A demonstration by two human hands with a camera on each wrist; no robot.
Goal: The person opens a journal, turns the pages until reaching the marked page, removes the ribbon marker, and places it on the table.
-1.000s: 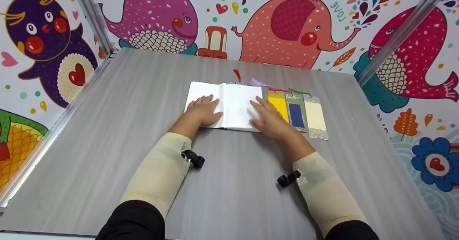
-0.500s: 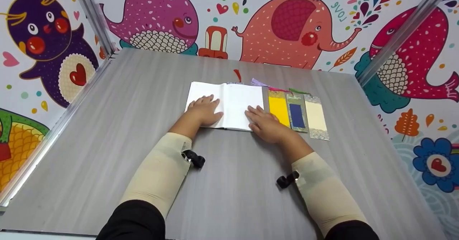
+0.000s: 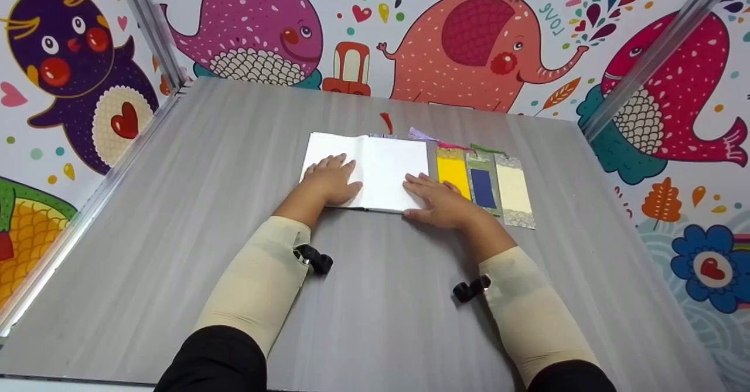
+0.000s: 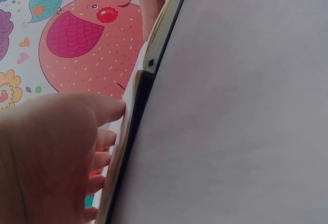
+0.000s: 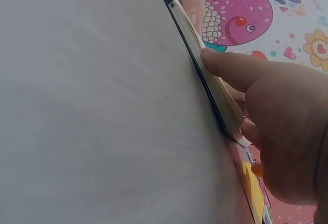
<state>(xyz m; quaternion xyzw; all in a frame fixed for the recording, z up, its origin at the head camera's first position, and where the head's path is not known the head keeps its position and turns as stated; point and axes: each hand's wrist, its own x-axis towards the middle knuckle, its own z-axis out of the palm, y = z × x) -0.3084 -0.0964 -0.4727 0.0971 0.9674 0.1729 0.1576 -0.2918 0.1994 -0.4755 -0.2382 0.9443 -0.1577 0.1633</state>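
An open book (image 3: 384, 166) with blank white pages lies flat on the table. My left hand (image 3: 331, 180) rests on the left page, fingers spread and thumb towards the spine. On the lower right edge of the book my right hand (image 3: 440, 203) lies flat, its fingertips on the page; the right wrist view shows its thumb (image 5: 225, 64) at the page edge. Just right of the book are a yellow bookmark (image 3: 452, 166), partly covered by that hand, a blue-centred bookmark (image 3: 483, 187) and a cream bookmark (image 3: 515, 188).
Behind the book's top edge a red tassel (image 3: 385, 122) and a purple tassel (image 3: 419, 135) stick out. A pink tassel (image 3: 453, 146) and a green tassel (image 3: 487, 149) lie above the bookmarks. Patterned wall panels (image 3: 375, 34) border the grey table (image 3: 363, 298).
My right hand has shifted left and lower, from the right edge of the page onto its lower right part. The left hand stays on the left page.
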